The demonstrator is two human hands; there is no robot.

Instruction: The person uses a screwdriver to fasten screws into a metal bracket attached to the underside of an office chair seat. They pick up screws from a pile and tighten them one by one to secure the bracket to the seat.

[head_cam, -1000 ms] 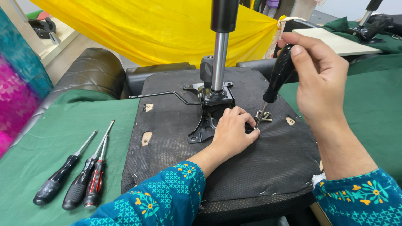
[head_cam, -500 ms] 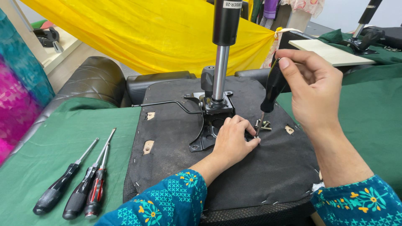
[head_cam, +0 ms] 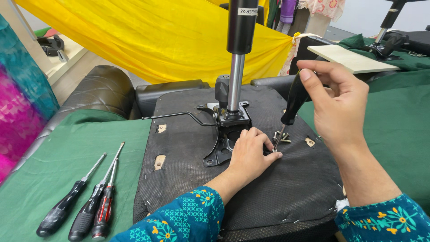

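An office chair seat (head_cam: 268, 197) lies upside down on a green cloth (head_cam: 67, 152), its black fabric underside facing up so the metal mounting plate (head_cam: 224, 134) at its centre is open to reach. From that plate a gas cylinder (head_cam: 236, 67) stands straight up, and a thin bent lever rod (head_cam: 179, 116) runs off to the left. The right hand (head_cam: 340, 112) is closed around the black handle of a screwdriver (head_cam: 291, 107), gripping high on the handle and holding the tool steeply tilted so the tip meets a point just right of the plate. The left hand (head_cam: 248, 154) rests palm down on the seat, fingers curled narrow and pinched at the tool's tip, seemingly steadying a screw or the tip itself; the fastener is too small to make out. A few loose metal bits (head_cam: 283, 136) lie just beside the tip, within easy reach. Three spare screwdrivers (head_cam: 85, 201) lie side by side on the cloth, well apart to the left, handles toward the person. Padded black armrests (head_cam: 170, 92) sit behind the seat, with a yellow cloth (head_cam: 156, 40) draped beyond. A pale board (head_cam: 349, 58) lies on the far table at right.
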